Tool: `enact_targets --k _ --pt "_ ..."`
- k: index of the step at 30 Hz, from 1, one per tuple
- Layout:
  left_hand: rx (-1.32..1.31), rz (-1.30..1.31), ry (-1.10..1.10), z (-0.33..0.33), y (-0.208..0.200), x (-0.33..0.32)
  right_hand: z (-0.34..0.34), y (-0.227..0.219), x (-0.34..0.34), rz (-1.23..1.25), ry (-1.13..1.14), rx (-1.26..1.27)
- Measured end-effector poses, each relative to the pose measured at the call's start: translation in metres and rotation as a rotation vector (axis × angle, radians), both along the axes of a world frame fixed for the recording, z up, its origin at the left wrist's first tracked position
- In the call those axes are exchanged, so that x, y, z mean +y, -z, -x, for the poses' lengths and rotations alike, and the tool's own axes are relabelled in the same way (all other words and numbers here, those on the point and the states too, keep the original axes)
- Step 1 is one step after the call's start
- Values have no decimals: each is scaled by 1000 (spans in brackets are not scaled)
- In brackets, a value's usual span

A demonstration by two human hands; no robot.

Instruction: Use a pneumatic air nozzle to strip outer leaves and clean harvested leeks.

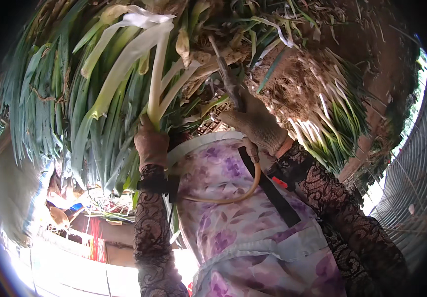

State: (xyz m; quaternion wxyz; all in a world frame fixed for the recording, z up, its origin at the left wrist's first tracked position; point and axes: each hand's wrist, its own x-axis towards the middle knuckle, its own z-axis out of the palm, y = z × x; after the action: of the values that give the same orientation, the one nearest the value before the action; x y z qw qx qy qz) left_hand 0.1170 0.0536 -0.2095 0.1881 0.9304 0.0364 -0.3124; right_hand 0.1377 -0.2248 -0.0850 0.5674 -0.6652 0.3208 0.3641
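My left hand (152, 146), in a brown work glove, is closed around a leek (157, 79) that stands nearly upright. Pale, translucent outer skin (146, 19) flares at the leek's top, and a loose whitish layer (119, 79) curves down on its left. To the right, my gloved right hand (260, 123) grips an air blow gun (231, 84) whose thin nozzle slants up and left. A tan hose (233, 199) runs from beneath this hand across the flowered apron (238, 218). The nozzle tip is apart from the leek.
A thick heap of leeks with long green leaves (50, 94) hangs at the left. More slim leeks (327, 114), roots and white stems showing, lie in a pile at the right. Red ties (97, 242) hang at lower left. Bare soil (386, 74) lies beyond.
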Motion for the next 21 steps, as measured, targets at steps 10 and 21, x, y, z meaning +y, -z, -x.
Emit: enact_targets --k 10,21 --pt "8 -164 39 -21 11 -15 28 35 -17 77 45 175" --pt "240 160 -42 -66 -17 14 2 -19 5 44 -414 92"
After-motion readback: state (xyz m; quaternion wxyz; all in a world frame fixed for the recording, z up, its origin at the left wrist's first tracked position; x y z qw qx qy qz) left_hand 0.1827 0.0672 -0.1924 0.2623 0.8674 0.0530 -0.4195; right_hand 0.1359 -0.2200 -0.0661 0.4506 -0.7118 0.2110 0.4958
